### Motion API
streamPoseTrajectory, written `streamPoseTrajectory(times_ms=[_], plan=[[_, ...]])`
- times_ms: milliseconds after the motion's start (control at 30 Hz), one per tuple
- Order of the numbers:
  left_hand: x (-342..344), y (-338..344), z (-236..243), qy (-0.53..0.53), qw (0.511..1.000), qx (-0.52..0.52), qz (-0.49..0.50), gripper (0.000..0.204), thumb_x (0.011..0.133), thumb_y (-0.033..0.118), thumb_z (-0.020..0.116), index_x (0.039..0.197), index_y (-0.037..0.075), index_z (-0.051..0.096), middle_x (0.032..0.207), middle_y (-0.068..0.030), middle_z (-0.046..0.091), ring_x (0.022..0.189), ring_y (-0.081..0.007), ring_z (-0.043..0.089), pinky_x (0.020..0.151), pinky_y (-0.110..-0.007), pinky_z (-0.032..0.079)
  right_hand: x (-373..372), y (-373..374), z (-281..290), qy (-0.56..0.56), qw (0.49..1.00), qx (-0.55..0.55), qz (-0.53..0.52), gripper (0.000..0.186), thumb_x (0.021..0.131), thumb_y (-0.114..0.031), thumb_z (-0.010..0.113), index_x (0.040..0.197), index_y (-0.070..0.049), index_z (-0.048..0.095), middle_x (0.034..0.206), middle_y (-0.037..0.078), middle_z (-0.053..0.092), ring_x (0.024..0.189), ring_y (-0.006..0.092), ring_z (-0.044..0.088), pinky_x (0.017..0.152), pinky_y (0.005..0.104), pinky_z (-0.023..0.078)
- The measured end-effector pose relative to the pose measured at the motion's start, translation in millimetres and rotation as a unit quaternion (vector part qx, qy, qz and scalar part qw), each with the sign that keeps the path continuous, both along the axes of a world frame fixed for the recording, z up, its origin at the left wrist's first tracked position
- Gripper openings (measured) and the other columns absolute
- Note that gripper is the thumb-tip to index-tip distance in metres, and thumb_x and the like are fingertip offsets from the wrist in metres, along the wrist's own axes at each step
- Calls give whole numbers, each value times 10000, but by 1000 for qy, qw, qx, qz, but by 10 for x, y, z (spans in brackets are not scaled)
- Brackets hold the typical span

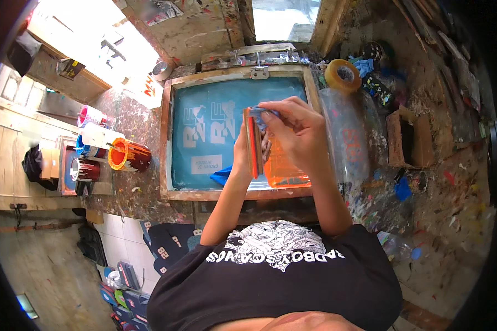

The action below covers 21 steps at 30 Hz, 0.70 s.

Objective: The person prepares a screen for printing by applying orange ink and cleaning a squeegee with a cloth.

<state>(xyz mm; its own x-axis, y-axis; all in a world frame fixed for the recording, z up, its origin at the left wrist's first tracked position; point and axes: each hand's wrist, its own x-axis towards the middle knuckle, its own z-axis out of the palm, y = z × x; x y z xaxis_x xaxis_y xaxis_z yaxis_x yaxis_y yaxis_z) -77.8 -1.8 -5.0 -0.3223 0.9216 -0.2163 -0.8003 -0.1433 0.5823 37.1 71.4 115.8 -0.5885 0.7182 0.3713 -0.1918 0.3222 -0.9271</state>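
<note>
My left hand [241, 150] grips a squeegee [249, 144] with a wooden body and an orange-red strip, held up on edge above a printing screen. My right hand [299, 128] pinches a bluish-grey rag [266, 113] against the squeegee's far end. Beneath both hands lies the wood-framed screen [164, 138], its teal mesh marked with pale lettering. Bright orange ink [286, 170] covers the mesh's near right part, under my right forearm. A piece of blue cloth [221, 176] lies by my left wrist. My left fingers are partly hidden behind the squeegee.
Left of the screen stand open paint tubs, among them an orange one [128, 154] and a dark red-and-white one [85, 169]. A metal hinge clamp [259, 73] holds the frame's far edge. To the right are a tape roll [343, 76], plastic sheeting [345, 135] and an open cardboard box [411, 138].
</note>
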Motion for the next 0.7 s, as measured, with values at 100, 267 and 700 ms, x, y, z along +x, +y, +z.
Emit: streamPoseTrajectory(times_ms=[100,267,700], plan=[[58,39,255,17,995,-58,78,546,979,614,459,1015,80,568,671,-3,527,485,-125,497,440,-241,399,-67,-91,-123,-43,992,115,-38,134,859,-23,719,989,-1,745,820,89,640,688,162,642,609,272,507],[-316,-80,191,205,961,-113,149,556,1008,595,443,890,78,609,685,2,560,582,-79,528,503,-242,422,202,-419,-458,-103,993,42,27,144,839,-23,739,981,0,744,820,79,643,690,155,633,626,268,500],[-163,-86,493,487,799,-227,271,518,984,493,577,789,13,564,632,-51,586,594,-125,542,545,-324,428,9,46,-262,-67,960,259,-87,157,840,-7,733,996,-3,731,938,99,647,787,194,679,692,288,550]])
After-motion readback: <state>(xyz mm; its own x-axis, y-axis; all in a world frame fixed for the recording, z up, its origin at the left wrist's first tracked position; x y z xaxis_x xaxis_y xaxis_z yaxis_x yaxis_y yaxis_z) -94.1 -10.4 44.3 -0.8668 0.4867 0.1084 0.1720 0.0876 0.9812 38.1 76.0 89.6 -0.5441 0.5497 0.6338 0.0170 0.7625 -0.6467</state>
